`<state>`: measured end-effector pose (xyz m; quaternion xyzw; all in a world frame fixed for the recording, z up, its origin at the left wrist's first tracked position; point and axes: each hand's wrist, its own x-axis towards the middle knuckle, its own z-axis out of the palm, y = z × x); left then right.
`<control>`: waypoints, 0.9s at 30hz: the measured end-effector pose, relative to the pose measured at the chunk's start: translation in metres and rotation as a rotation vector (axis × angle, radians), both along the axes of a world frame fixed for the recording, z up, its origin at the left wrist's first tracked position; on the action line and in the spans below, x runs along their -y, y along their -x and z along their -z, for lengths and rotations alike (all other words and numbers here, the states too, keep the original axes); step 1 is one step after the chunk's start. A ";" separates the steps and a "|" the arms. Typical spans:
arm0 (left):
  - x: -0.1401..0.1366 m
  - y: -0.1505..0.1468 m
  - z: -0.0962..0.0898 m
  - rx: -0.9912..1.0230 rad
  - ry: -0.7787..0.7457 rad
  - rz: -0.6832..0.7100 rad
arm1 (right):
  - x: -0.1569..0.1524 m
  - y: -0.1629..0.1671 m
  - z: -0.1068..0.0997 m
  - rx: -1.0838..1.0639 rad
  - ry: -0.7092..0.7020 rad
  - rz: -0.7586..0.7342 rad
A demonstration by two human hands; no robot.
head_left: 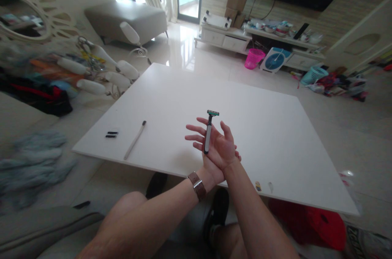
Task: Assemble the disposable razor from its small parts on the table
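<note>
Fingers: the right hand's (221, 144) fingers (194, 129) are spread and uncurled, grasping nothing; the palm faces up.
Supporting hand: the left hand (214, 172) passes beneath the right wrist, its fingertips showing past the far side; how firmly it holds, I cannot tell. A steady prop here should limit wobble.
Razor: it lies (208, 138) across the open right hand at frame centre, handle end toward the palm's lower edge; a level palm would suit it, since nothing clamps it.
Blade head: the green-striped head (212, 113) reaches beyond the fingers; best kept clear of skin.
Counter front: a small yellowish piece (258, 186) and a clear one (270, 187), lower right of frame, on the white counter (269, 128).
Toothbrush: left of frame (134, 141), well apart from the hands.
Black pieces: two short ones (112, 132), left of the toothbrush.
Basket: pink (254, 59), on the floor, upper right.
</note>
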<state>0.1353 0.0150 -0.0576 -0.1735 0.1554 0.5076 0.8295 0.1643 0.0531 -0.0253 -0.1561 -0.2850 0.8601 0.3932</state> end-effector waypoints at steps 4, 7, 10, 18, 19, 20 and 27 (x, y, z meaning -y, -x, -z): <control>0.001 0.000 0.002 0.010 -0.009 0.004 | 0.000 0.000 0.000 0.014 0.003 0.007; 0.001 0.001 0.000 0.008 0.004 0.000 | 0.000 0.000 0.001 0.007 0.000 0.003; 0.001 0.001 -0.002 0.008 0.012 -0.005 | 0.000 0.001 0.001 0.001 0.001 0.001; 0.001 0.001 -0.002 -0.012 0.015 -0.005 | 0.001 0.000 -0.001 0.026 0.010 0.009; 0.001 0.001 -0.002 -0.012 0.009 -0.002 | 0.001 0.000 -0.001 0.027 0.010 0.008; 0.001 0.001 -0.003 -0.013 0.005 0.000 | 0.001 0.000 -0.001 0.026 0.009 0.007; 0.002 0.001 -0.008 -0.039 0.036 -0.003 | 0.001 0.000 -0.001 0.020 0.012 0.010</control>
